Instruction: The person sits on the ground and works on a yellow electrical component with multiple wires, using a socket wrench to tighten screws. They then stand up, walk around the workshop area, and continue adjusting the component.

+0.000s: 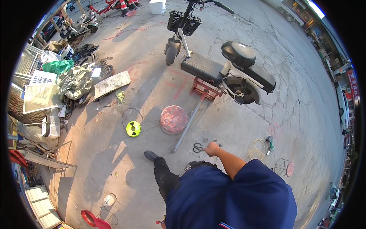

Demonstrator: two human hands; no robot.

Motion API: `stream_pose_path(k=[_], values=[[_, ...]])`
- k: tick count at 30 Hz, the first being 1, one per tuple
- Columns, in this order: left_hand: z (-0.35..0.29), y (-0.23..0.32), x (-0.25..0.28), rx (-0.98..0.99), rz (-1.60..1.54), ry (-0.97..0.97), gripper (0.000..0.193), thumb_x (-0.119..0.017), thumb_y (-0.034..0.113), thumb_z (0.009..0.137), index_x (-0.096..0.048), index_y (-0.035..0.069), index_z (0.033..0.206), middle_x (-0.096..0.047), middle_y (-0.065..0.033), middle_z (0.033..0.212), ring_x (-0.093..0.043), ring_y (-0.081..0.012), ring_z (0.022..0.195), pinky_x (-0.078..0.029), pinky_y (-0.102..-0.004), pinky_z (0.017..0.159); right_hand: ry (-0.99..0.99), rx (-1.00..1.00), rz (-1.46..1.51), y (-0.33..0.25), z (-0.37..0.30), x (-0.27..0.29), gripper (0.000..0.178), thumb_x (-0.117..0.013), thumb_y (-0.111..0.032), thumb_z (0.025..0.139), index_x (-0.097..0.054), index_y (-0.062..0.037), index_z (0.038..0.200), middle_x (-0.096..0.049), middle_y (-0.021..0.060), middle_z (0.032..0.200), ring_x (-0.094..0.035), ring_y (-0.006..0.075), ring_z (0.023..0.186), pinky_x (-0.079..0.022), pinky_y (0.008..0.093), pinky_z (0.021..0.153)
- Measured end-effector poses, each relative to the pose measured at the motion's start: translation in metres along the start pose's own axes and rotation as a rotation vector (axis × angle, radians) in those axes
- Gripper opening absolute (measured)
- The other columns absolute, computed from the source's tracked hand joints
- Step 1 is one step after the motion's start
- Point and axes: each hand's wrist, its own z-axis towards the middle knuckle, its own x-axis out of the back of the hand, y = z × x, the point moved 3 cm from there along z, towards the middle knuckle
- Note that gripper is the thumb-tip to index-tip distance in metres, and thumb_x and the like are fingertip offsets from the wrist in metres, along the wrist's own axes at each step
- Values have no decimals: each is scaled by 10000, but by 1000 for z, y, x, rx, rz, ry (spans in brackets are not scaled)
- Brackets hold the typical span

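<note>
My right hand [211, 149] reaches down to the ground, its fingers drawn together. Just left of it lie the black looped handles of what look like scissors [197, 147]. The hand covers the blade end, so I cannot tell whether it grips them. Small dark parts lie on the concrete by my knuckles. My left hand does not show. In front of me an electric scooter [206, 66] stands with its rear part over a red jack [207, 89], whose long grey handle [188, 124] slopes down toward me. A round red stool [174, 119] sits left of that handle.
A yellow-green reel [133, 129] lies left of the stool. To my right are a coiled pale hose [257, 149], a green power tool [270, 143] and a wire-frame stool [284, 168] on its side. A board [111, 84] and heaped bags [74, 82] lie at the left.
</note>
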Motion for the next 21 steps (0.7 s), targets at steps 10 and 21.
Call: stream_pose_path(k=[10, 21], values=[[87, 107, 131, -54, 36, -52, 247, -755, 217, 871, -657, -9, 844, -606, -39, 694, -557, -139, 581, -456, -305, 561, 386, 277, 77, -253, 19, -39, 464, -632, -404, 877, -688, 50, 804, -658, 293, 767, -687, 409, 759, -522, 473, 715], [195, 255, 202, -210, 190, -176, 265, -730, 224, 903, -665, -5, 786, -575, -2, 648, -467, -88, 544, -343, -291, 493, 404, 170, 525, -323, 22, -31, 421, -667, -379, 907, -618, -23, 688, -508, 9, 596, -423, 110, 504, -338, 311, 469]])
